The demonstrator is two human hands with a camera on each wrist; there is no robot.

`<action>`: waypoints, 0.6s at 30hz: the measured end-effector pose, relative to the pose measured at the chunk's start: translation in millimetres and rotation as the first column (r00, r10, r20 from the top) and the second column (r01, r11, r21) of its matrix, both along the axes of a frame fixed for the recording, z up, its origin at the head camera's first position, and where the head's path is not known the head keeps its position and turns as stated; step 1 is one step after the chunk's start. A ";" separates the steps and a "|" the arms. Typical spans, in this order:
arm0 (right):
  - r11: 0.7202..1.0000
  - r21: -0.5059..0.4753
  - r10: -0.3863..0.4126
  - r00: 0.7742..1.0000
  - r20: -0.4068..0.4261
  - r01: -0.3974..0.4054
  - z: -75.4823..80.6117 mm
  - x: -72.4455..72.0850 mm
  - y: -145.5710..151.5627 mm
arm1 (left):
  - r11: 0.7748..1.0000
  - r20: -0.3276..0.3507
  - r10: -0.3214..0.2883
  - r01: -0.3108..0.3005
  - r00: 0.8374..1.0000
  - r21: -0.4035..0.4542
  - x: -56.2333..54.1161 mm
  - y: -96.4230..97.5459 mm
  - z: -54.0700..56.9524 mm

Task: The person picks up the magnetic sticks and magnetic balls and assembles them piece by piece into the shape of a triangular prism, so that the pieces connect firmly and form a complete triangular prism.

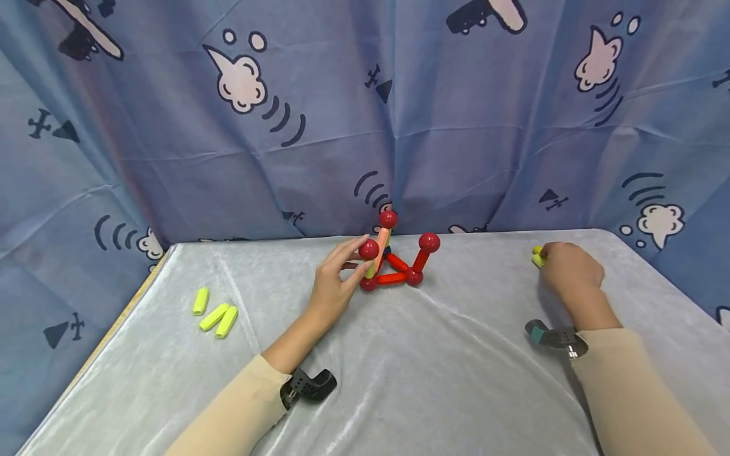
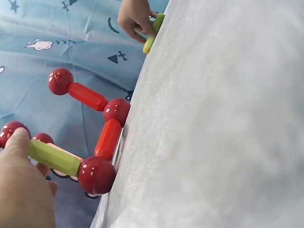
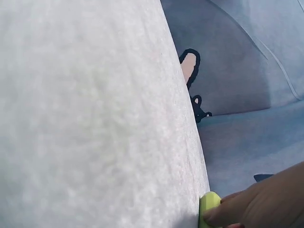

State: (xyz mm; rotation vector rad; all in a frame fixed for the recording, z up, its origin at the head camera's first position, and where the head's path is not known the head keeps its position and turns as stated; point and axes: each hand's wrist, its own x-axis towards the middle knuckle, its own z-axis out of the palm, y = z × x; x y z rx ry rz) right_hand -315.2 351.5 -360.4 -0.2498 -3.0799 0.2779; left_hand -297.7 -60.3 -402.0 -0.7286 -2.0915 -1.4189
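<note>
A magnetic ball-and-stick frame stands near the back middle of the table, with red sticks (image 1: 392, 278) and red balls (image 1: 414, 277) at its corners. My left hand (image 1: 336, 278) pinches an upright green stick (image 2: 54, 157) near its top, the thumb against the red ball (image 1: 368, 249) that caps it. That stick's lower end meets another red ball (image 2: 97, 175). Over at the right, my right hand (image 1: 572, 271) grips a yellow-green stick (image 3: 209, 205) with thumb and fingers, close to the tabletop. Another yellow-green piece (image 1: 538, 250) shows beside these fingers; the hand partly hides both.
Several loose yellow-green sticks (image 1: 217, 315) lie on the left part of the table. A grey cloth (image 1: 433, 373) with creases covers the tabletop (image 1: 285, 259). Behind it hangs a blue patterned curtain (image 1: 342, 95), close to the back edge.
</note>
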 end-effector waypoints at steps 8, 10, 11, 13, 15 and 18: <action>0.979 -0.089 0.166 0.972 -0.166 -0.183 13.1 0.0 -22.6 | 1.000 0.002 0.001 -0.001 1.000 -0.003 1.7 -0.3 0.2; 0.945 -0.150 0.238 0.927 -0.291 -0.290 26.4 5.1 -39.2 | 1.000 0.007 0.003 -0.003 1.000 -0.003 2.0 0.3 0.2; 0.919 -0.178 0.274 0.895 -0.351 -0.351 34.5 8.9 -49.5 | 1.000 0.013 0.004 -0.004 1.000 -0.004 2.2 0.8 0.5; 0.856 -0.225 0.339 0.834 -0.435 -0.465 50.7 18.7 -73.2 | 1.000 0.023 0.005 -0.005 1.000 -0.007 2.4 1.4 0.8; 0.799 -0.214 0.410 0.769 -0.490 -0.562 62.3 28.6 -98.0 | 1.000 0.033 0.010 -0.010 0.999 -0.010 2.8 1.6 1.1; 0.731 -0.185 0.511 0.707 -0.489 -0.657 67.9 39.8 -132.6 | 1.000 0.033 0.020 -0.020 0.999 -0.010 2.7 1.3 1.0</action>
